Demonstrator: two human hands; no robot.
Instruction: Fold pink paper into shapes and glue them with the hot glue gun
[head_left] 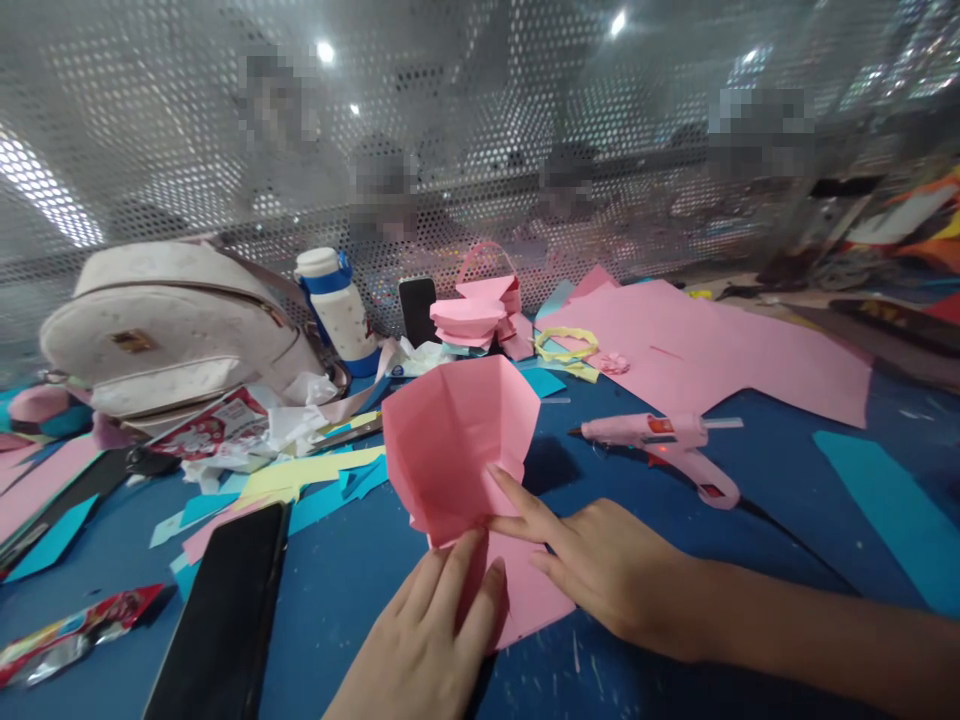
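A folded pink paper piece (457, 425), its creased panels standing up like an open box, is in front of me on the blue table. A flat pink flap (529, 600) of it extends toward me. My left hand (431, 630) presses on the near crease, fingers stretched and thumb apart. My right hand (615, 560) reaches in from the right, its outstretched fingers spread against the inner bottom of the paper. The fingertips of both hands nearly meet at the fold. A pink hot glue gun (660, 440) lies right of the paper.
A black phone (225, 620) and a red wrapper (82, 630) lie left, near paper scraps (307, 475). Behind stand a white backpack (172, 330), a bottle (337, 310) and a small pink paper basket (484, 300). Large pink sheets (720, 340) lie right, by a blue strip (885, 510).
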